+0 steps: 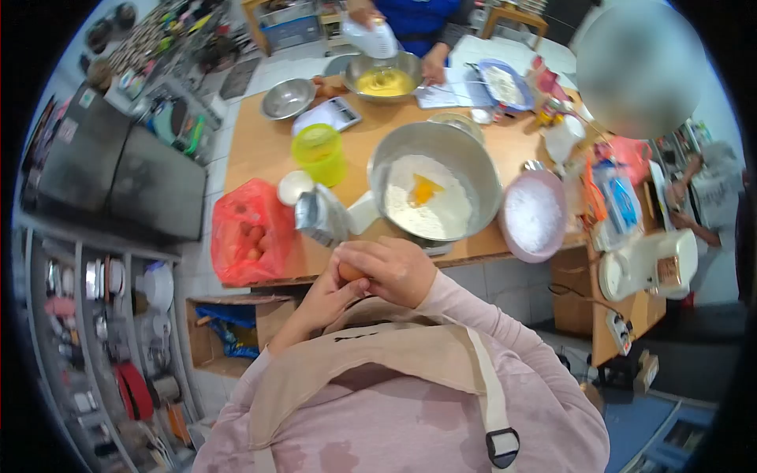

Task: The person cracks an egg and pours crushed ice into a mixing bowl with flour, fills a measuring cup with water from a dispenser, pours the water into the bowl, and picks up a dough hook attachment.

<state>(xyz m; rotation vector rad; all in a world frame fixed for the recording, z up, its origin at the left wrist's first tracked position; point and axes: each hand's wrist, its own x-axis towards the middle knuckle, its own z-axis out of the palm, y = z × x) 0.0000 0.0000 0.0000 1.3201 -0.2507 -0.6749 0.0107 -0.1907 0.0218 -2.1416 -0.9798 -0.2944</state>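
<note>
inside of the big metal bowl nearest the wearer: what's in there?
White powder with orange-yellow egg on top. The bowl bottom is covered; anything buried can't be seen.

Mixing bowl: metal, softly brushed inside. Small bowl: metal, shinier. Table: wood-toned top, smooth, faint sheen. Bag: thin red plastic, crinkled, glossy. Cup: yellow-green plastic, translucent. Pouch: silvery, foil-like to my eye. Basin: pink plastic, smooth. Egg: shell smooth, matt. Apron: beige cloth, matt, creased. Buckle: black plastic by its look, glossy.
</note>
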